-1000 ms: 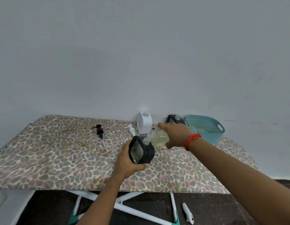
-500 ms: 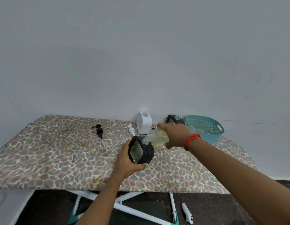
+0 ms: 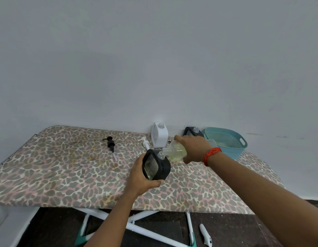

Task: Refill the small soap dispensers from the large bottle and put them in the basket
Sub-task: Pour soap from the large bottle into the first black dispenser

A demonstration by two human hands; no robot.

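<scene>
Soap dispensers number three, all with their pumps off. Going left to right across the leopard-print board (image 3: 48,168): two loose pump heads lie on the cover, a black pump (image 3: 111,145) and a white pump (image 3: 145,143). The left hand (image 3: 140,177) is wrapped around a black dispenser (image 3: 155,167), holding it tilted above the board. Behind it a white dispenser (image 3: 159,134) stands upright by the wall. The right hand (image 3: 193,148), with a red band (image 3: 212,155) at the wrist, grips one clear large bottle (image 3: 176,151) tipped almost level, its neck touching the black dispenser's opening; yellowish liquid sits inside. A second black dispenser (image 3: 193,133) stands just beside one teal basket (image 3: 231,145) at the right end.
</scene>
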